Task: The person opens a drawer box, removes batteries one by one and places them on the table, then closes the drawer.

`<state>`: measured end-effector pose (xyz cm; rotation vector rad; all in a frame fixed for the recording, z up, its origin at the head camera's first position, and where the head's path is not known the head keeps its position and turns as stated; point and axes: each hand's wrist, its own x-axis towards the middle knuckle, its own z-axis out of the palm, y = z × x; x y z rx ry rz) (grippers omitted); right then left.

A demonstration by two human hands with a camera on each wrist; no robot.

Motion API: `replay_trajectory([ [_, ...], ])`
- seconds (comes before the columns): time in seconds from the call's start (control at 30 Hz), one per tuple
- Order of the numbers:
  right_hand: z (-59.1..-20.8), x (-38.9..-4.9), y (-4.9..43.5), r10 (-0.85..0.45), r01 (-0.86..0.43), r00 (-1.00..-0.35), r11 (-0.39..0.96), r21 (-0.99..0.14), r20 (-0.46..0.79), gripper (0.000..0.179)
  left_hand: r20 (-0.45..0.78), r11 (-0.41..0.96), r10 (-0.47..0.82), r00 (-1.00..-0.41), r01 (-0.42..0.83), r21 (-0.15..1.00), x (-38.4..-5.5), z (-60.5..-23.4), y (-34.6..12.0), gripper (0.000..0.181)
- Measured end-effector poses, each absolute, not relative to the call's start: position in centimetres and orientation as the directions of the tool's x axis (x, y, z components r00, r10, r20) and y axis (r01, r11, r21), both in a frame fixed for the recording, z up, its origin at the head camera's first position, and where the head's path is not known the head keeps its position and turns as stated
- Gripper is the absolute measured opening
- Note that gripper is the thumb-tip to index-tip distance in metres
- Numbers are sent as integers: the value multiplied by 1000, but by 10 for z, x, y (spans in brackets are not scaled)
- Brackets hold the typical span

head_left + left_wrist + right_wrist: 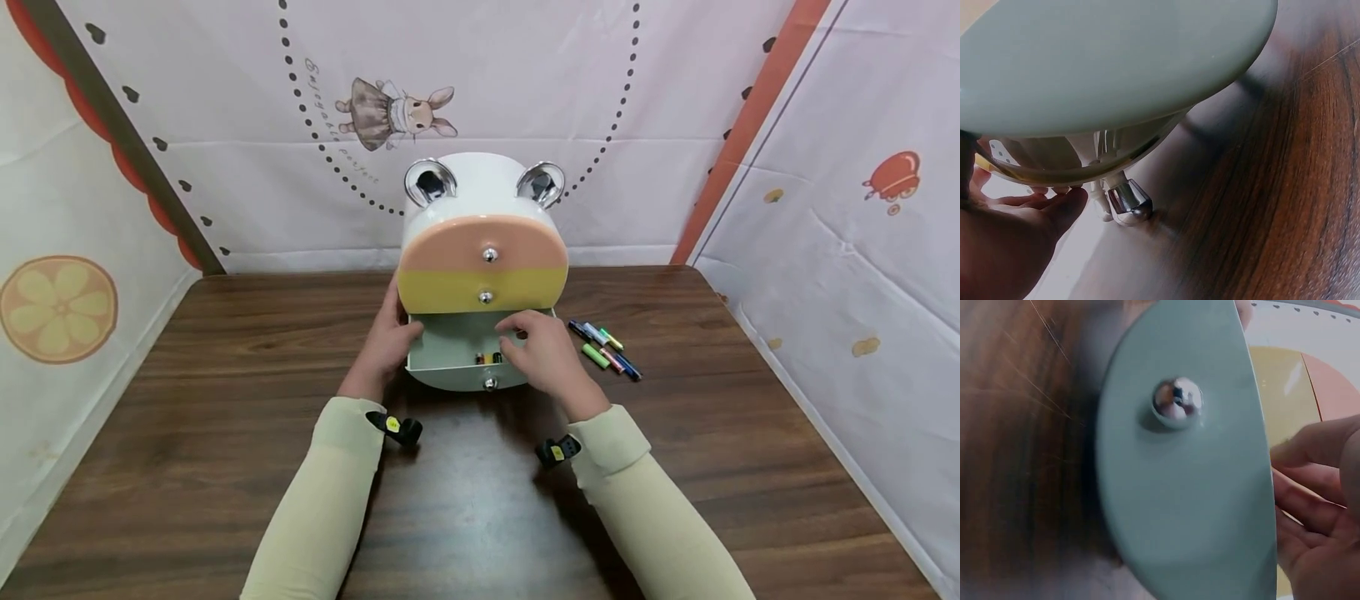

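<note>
A small white drawer cabinet (pixel 480 187) shaped like an animal's head stands with its pale green bottom drawer (pixel 442 379) pulled out. Several small batteries (pixel 489 358) lie in that drawer near its front right. My left hand (pixel 384 350) rests against the cabinet's left side, thumb by the drawer's rim. In the left wrist view its fingers touch the cabinet beside a chrome foot (pixel 1130 203). Over the right part of the drawer is my right hand (pixel 546 350), its fingers bent and thumb apart from the index finger. In the right wrist view the drawer front (pixel 1191 487) hides part of the fingers.
Several coloured cylinders (pixel 603 348), apparently batteries, lie on the brown wooden table (pixel 247 400) right of the cabinet. The orange upper drawer (pixel 450 246) and yellow middle drawer (pixel 442 290) are closed. A printed cloth (pixel 525 75) hangs behind the table.
</note>
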<state>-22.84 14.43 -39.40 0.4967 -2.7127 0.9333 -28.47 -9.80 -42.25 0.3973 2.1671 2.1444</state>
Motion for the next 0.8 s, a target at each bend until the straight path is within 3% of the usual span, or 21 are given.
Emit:
replay_trajectory([
  [0.33, -382, -252, 146, -282, -288, -954, 766, -575, 102, 26, 145, -17, 233, -962, 145, 989, -282, -420, -98, 101],
  [0.67, -377, -268, 140, -310, -251, -950, 835, -489, -41, 12, 164, -49, 231, -959, 157, 986, -280, -419, -98, 101],
  [0.8, -379, -270, 136, -318, -226, -941, 843, -488, -114, 19, 158, -51, 237, -958, 150, 987, -280, -421, -99, 102],
])
